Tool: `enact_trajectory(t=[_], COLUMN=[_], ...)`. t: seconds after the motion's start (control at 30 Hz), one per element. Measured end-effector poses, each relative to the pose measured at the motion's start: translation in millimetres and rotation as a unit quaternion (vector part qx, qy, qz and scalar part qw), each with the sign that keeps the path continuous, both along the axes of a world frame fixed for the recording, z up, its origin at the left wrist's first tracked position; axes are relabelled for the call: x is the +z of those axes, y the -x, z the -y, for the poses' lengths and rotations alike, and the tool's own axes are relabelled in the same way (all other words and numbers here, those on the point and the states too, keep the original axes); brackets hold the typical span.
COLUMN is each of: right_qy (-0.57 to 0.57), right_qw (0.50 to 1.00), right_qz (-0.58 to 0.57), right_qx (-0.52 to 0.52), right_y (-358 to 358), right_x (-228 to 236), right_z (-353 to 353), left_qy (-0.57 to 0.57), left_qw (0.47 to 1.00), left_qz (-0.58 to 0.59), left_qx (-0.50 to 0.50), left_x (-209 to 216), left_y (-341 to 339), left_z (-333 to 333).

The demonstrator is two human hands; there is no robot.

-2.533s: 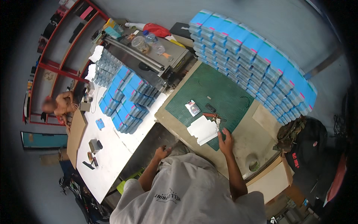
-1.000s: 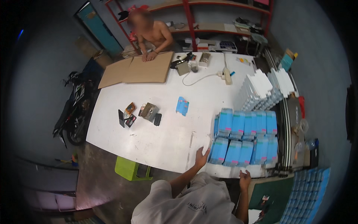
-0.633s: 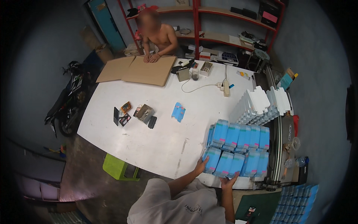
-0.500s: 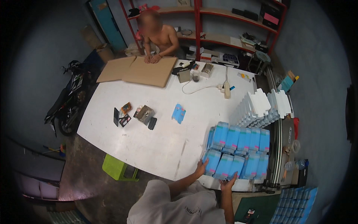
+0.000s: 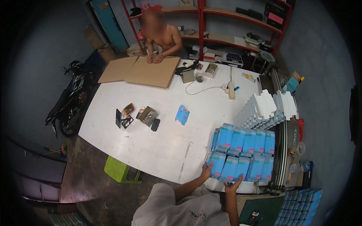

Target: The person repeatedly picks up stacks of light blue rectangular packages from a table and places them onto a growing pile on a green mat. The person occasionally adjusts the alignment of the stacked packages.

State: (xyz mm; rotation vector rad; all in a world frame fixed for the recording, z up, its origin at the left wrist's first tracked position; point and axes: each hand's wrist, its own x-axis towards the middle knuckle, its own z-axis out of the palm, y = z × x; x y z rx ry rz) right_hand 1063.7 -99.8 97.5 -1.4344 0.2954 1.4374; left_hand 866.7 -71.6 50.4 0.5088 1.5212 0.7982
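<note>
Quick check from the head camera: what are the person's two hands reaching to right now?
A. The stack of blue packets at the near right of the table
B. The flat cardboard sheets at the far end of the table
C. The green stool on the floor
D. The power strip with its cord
A: the left hand and the right hand both rest against the near edge of the stack of blue packets on the white table.

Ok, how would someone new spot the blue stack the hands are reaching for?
Start at the white table and go to its near right corner, where blue boxes stand packed in rows. The left hand touches the front-left stack, with the right hand just below the row. Unlike the lone blue box mid-table, it is in the block nearest the wearer.
</note>
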Motion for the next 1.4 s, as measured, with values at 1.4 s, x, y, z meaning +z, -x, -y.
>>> enact_trajectory(t=[1.4], right_qy=[-0.059], right_qw=[0.989], right_qz=[-0.129], right_qx=[0.043], right_y=[73.2], right_x=[17.3], right_z=[23.7], left_qy=[-0.078], left_qw=[0.984], left_qz=[0.158], left_qx=[0.004], left_x=[-16.3], left_y=[32.3], left_z=[-3.0])
